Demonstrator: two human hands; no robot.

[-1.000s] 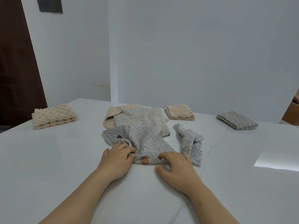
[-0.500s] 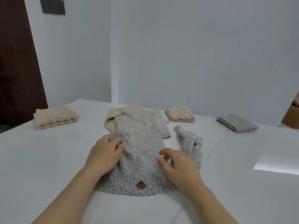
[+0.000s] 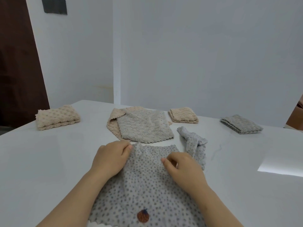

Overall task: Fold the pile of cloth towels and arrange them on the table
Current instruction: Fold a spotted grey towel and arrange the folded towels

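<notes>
Dotted grey towel [image 3: 144, 190] lies spread on the white table [image 3: 49, 161] right in front of me, its far edge pinched in both my hands: left hand [image 3: 111, 158] closed on the far left corner, right hand [image 3: 183, 167] nipping the cloth near the far right. Just beyond my right hand sits a crumpled dotted towel [image 3: 194, 145]. Farther off, an unfolded grey towel [image 3: 144, 126] overlaps a beige one [image 3: 113, 120]. Folded towels line the back: beige [image 3: 57, 117], beige [image 3: 183, 117], grey [image 3: 241, 126].
</notes>
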